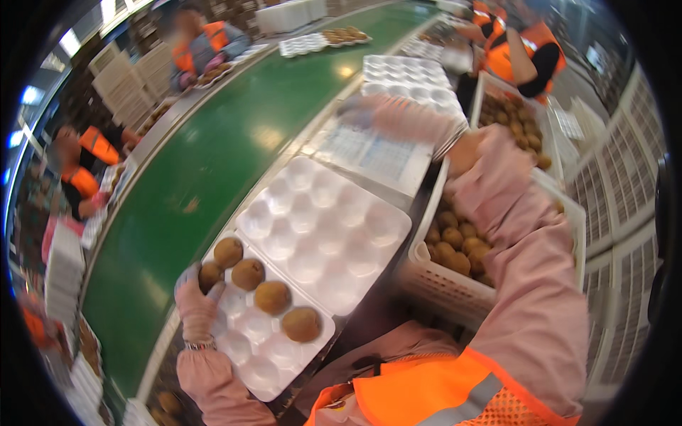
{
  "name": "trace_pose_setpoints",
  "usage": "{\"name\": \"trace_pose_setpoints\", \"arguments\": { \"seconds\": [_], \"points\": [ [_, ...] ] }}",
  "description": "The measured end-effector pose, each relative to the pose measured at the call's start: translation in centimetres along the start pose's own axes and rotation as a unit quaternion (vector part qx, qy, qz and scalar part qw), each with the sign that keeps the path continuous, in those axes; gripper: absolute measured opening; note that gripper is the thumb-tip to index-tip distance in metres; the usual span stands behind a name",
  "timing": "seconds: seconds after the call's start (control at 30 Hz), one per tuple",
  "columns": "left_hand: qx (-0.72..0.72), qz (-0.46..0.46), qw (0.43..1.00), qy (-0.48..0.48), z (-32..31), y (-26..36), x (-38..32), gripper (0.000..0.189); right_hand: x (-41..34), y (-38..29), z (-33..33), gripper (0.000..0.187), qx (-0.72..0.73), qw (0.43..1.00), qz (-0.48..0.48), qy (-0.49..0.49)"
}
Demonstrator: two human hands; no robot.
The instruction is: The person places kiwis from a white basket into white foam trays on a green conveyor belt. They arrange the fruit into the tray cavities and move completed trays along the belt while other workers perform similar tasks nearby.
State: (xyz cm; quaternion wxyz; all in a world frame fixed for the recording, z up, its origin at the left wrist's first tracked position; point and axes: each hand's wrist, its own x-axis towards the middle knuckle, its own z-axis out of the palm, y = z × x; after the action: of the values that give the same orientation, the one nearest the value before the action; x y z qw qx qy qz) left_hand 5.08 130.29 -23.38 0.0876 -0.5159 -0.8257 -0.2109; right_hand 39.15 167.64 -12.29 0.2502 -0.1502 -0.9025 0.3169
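My gloved left hand (196, 306) has its fingers around a kiwifruit (210, 277) at the left corner of a white moulded foam tray (258, 367). Several more kiwifruit (273, 297) sit in a row of cups along that tray's far side. Against it lies a second foam tray (325, 229), its cups showing bare. My gloved right hand (394, 117) is motion-blurred above a printed sheet (373, 149), near the foam trays (407, 77) beyond. Its fingers are too blurred to show whether they hold anything.
A green conveyor belt (213, 154) curves along the left. White plastic crates (453, 287) of kiwifruit stand at right, the nearer partly under my right arm. Co-workers in orange vests (96, 146) line the belt's far side; others (525, 53) stand at upper right. Stacked slatted crates (613, 154) rise at far right.
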Motion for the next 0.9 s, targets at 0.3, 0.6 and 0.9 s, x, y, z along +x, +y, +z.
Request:
{"name": "trace_pose_setpoints", "arguments": {
  "seconds": [0.3, 0.6, 0.9],
  "points": [
    [-0.047, -0.030, 0.998, -0.011, 0.2, -0.6, -0.3, 0.061, -24.0, 6.2, -14.3, 0.031, -0.095, 0.858, 0.504, 0.010],
    [0.026, -0.013, 0.999, -0.013, 0.2, -0.7, -0.1, 0.063, -34.2, 12.3, -2.9, 0.047, -0.566, 0.693, 0.447, 0.008],
    [0.029, -0.004, 1.000, 0.010, 0.6, -1.1, -0.3, 0.063, -33.6, 16.6, -3.6, 0.060, -0.507, 0.603, 0.616, -0.019]
  ]
}}
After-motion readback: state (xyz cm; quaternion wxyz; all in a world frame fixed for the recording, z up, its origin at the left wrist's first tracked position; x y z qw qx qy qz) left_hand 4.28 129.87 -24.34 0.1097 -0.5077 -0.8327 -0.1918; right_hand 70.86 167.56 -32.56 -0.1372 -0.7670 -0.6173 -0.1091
